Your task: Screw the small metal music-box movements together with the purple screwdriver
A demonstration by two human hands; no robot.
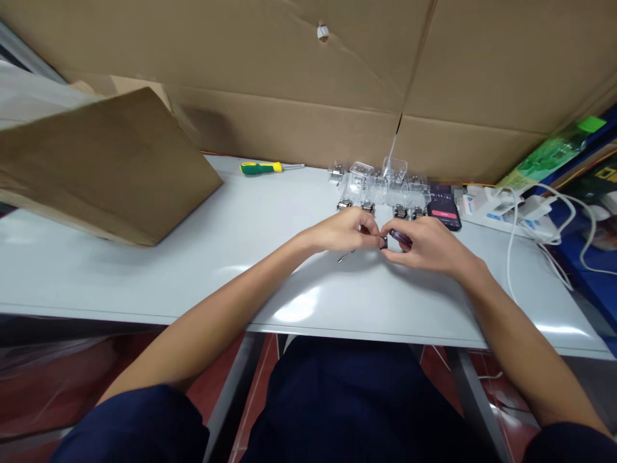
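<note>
Pale grey laminate counter [193, 276], viewed from above. The left hand [344, 231] and right hand [429, 247] meet near the counter's middle, the fingers [367, 226] of both closed in a pinch on a small dark metal part [384, 242]. A glossy purplish piece [400, 238] sits within the right hand's grip; a thin metal pin [344, 256] shows below the left hand. Along the far edge, clear moulded plastic trays [385, 186] stand behind small steel fittings [369, 207], with a smartphone [444, 211] just right and a green-and-yellow screwdriver [260, 168] farther left.
</note>
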